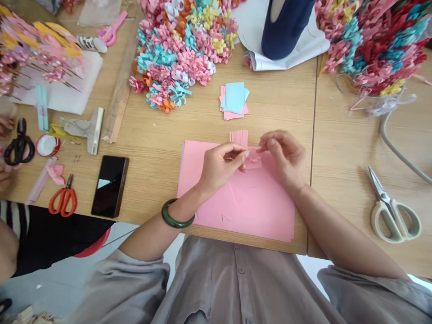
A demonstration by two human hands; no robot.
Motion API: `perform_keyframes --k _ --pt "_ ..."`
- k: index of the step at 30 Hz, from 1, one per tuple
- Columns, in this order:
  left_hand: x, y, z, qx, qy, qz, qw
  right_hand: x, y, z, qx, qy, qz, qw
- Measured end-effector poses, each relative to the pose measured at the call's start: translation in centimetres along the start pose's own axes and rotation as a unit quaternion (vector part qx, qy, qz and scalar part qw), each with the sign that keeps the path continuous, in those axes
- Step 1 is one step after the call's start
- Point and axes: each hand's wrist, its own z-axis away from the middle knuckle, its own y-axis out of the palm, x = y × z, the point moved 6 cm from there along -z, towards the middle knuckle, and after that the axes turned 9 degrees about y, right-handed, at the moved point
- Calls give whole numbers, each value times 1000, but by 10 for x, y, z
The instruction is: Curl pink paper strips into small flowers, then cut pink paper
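Note:
Over the upper part of a pink paper sheet (256, 207), my left hand (222, 164) pinches a small pink paper piece (253, 161) at its fingertips. Close on its right, my right hand (285, 155) has thumb and finger pressed together; whatever lies between them is too small to make out. A fringed pink paper strip (239, 137) lies just beyond my left hand, at the sheet's far edge. Thin paper slivers (225, 218) are scattered on the sheet. Farther up sits a small stack of blue and pink paper pieces (235, 98).
White-handled scissors (393, 216) lie at right, a phone (110, 186) and red scissors (64, 198) at left. Piles of curled paper flowers (189, 49) and a dark blue cup (285, 27) stand at the back. Another person's hand (5, 126) shows at far left.

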Motion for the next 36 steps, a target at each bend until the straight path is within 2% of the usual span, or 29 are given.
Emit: perform_keyframes --k 2,4,6,9,15,21,24,29,36 --pt "0 0 2 -13 13 -16 1000 4 4 10 15 -23 49 998" --pt "8 -1 2 -24 -4 6 1000 8 8 15 25 -53 124 991" --pt "14 -2 1 -31 -18 16 999 8 8 15 13 -38 162 986" --pt "17 -5 0 -32 -20 21 999 4 11 13 35 -5 148 988" --pt "19 -4 3 -7 -46 57 997 1 21 12 71 -15 182 981" --pt "20 -5 3 6 -44 74 996 0 20 11 83 -23 172 981" --pt "19 -4 3 7 -53 68 996 1 17 11 67 -26 135 988" --pt "16 -1 5 16 -50 50 997 10 19 15 63 -109 161 979" --pt "9 0 6 23 18 -8 1000 11 20 15 53 -149 210 965"
